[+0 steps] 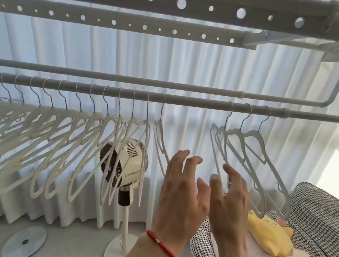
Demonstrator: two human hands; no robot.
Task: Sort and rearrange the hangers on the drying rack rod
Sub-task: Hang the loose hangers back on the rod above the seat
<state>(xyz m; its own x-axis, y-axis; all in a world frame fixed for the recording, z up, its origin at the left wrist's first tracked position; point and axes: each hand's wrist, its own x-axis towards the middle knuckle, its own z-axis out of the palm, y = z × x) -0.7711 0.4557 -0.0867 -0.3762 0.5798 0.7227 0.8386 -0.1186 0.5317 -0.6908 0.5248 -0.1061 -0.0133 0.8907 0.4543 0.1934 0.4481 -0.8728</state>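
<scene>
Hands come first: the left hand (182, 186) and right hand (230, 198) hang side by side, fingers spread, gripping nothing. Beyond them white hangers (101, 140) crowd the rod's (189, 101) left part; three more hangers (248, 152) hang apart on the right.

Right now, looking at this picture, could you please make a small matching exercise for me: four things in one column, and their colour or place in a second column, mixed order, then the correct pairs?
Column 1:
1. wrist cord
2. soft toy
3. fan
4. three hangers

Column 2:
A. yellow, lying on the checked fabric
B. red, on the left hand
C. right part of the rod, apart from the big group
D. standing behind the crowded hangers

Pairs: 1-B, 2-A, 3-D, 4-C
</scene>
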